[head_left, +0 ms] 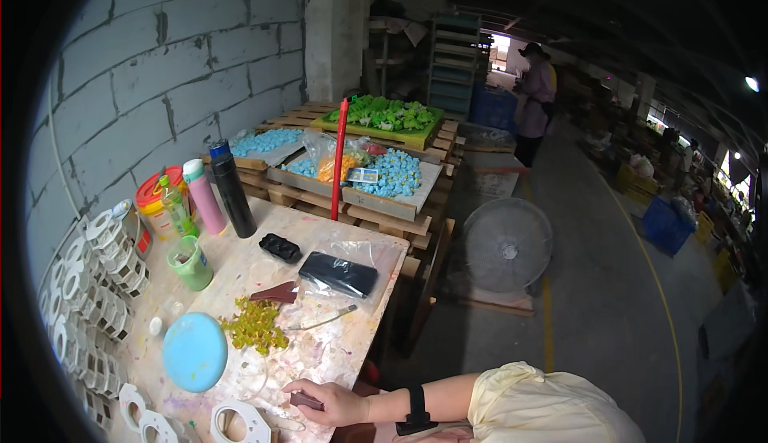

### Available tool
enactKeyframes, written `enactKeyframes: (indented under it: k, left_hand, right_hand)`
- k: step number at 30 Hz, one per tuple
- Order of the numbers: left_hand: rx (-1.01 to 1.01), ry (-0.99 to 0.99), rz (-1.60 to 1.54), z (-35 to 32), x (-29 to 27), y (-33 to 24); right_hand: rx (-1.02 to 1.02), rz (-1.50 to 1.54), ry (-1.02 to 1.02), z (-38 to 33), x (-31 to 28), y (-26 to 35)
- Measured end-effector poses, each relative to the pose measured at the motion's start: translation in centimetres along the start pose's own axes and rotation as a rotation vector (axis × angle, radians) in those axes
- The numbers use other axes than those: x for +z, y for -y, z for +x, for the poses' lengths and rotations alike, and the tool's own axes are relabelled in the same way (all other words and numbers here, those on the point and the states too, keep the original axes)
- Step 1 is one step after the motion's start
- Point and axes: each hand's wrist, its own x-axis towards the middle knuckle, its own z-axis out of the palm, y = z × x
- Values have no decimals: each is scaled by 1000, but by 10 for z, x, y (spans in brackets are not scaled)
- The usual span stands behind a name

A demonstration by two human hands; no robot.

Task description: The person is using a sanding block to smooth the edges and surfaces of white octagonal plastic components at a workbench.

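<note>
My right hand [340, 405] comes in from the lower right, a black band on its wrist, and lies at the table's near edge. Its fingers are closed round a small dark maroon block [307, 401]. Left of the hand is a white plastic frame with a round opening [244, 413]. Farther in on the stained table [320, 363] lie a pile of small yellow-green pieces [254, 325], a light blue disc [194, 353], a maroon wedge-shaped piece [275, 293] and a thin tool [324, 317]. My left hand does not show.
Stacked white frames [92, 307] line the left side. Behind stand a green cup [190, 263], a pink bottle [206, 199], a black bottle [233, 195] and a phone-like black slab [338, 274]. Pallets hold blue pieces [396, 173]. A floor fan [508, 245] and a person [536, 99] are beyond.
</note>
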Motion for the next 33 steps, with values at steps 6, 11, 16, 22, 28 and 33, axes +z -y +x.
enactKeyframes:
  k: [6, 11, 16, 22, 28, 33]
  left_hand:
    - [-124, 71, 26, -3, -6, 7]
    - [-147, -9, -44, -8, 0, 8]
    - [-227, -69, -120, -16, 6, 23]
    - [-117, -22, -120, 1, 5, -7]
    - [-72, 51, -137, 12, 6, -28]
    - [22, 80, -153, 25, 25, -38]
  right_hand:
    - [-15, -51, -12, 2, 1, -1]
    - [-30, -91, -46, -2, 3, 4]
    - [-35, -140, -57, -7, 10, -30]
    - [-112, -110, -129, -4, 16, -23]
    - [-117, -145, -129, -3, 13, -33]
    - [-123, -136, -149, -3, 5, -35]
